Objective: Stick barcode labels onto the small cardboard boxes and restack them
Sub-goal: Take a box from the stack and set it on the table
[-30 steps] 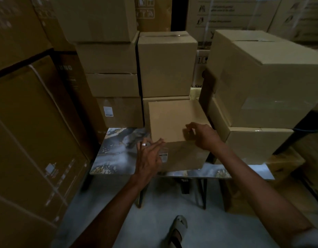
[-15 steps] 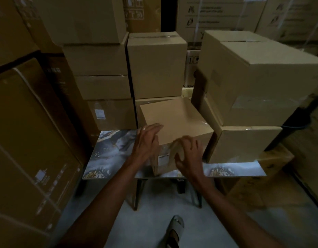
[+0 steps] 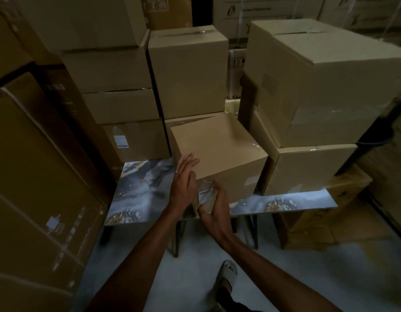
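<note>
Now the box [image 3: 219, 152] sits skewed on the marbled table [image 3: 141, 194], label [image 3: 205, 195] on its near face. Left hand [image 3: 183, 179] lies flat against its left corner, fingers straight; right hand [image 3: 214, 210] is spread beside the label, gripping nothing.

Sitting on the marble-patterned table [image 3: 136, 194], skewed with one corner pointing toward the camera: a small plain brown cardboard box [image 3: 217, 154], closed, top face bare with a glossy strip of clear tape at its right edge. Showing a white barcode label [image 3: 205, 194] on the near left face, low by the corner, and a pale patch on the near right face. Standing just beside a stack of two larger boxes [image 3: 307, 131] on the right, touching or not unclear.
</note>
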`<state>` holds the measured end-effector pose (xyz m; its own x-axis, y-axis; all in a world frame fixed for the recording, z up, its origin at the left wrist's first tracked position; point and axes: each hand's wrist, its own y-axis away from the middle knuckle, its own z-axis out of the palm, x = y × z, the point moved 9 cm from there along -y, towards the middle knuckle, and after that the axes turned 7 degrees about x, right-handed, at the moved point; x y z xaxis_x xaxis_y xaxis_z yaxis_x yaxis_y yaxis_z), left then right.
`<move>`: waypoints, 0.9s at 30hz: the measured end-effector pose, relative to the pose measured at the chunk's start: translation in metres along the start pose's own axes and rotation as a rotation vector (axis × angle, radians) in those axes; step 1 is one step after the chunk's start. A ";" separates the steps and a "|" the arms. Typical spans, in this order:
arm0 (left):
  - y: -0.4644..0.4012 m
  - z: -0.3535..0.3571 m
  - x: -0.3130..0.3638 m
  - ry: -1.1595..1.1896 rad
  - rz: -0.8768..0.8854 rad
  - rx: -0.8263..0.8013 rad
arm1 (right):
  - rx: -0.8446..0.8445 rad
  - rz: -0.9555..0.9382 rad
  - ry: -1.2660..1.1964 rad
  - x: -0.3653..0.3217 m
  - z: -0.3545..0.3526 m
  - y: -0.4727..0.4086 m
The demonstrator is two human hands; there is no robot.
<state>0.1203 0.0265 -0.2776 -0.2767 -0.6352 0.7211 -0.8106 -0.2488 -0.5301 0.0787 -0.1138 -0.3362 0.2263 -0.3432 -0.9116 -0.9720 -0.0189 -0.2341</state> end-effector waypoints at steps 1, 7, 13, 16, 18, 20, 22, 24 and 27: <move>0.001 -0.001 -0.001 0.003 -0.007 0.014 | 0.004 0.003 -0.014 0.002 0.004 0.002; 0.005 -0.002 -0.002 0.019 -0.011 0.063 | 0.038 0.057 -0.091 0.010 0.003 -0.001; 0.007 0.000 -0.003 0.018 0.003 0.036 | 0.062 0.027 -0.034 0.016 -0.006 -0.009; 0.013 0.001 -0.001 -0.005 0.033 0.028 | 0.089 0.016 -0.029 0.020 -0.007 -0.012; 0.014 0.001 0.000 -0.006 0.032 0.033 | 0.083 0.027 -0.053 0.020 -0.007 -0.013; 0.014 0.001 0.000 -0.015 0.030 0.024 | 0.078 0.037 -0.060 0.022 -0.009 -0.016; 0.014 0.000 0.000 -0.019 0.033 0.014 | 0.071 0.026 -0.066 0.022 -0.011 -0.019; 0.013 0.001 0.001 -0.017 0.040 0.010 | 0.061 0.033 -0.068 0.022 -0.014 -0.022; 0.014 0.001 0.001 -0.016 0.038 0.012 | 0.042 0.061 -0.080 0.027 -0.016 -0.025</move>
<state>0.1094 0.0218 -0.2850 -0.2988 -0.6560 0.6931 -0.7932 -0.2332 -0.5626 0.1077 -0.1372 -0.3494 0.1728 -0.2664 -0.9482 -0.9810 0.0396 -0.1899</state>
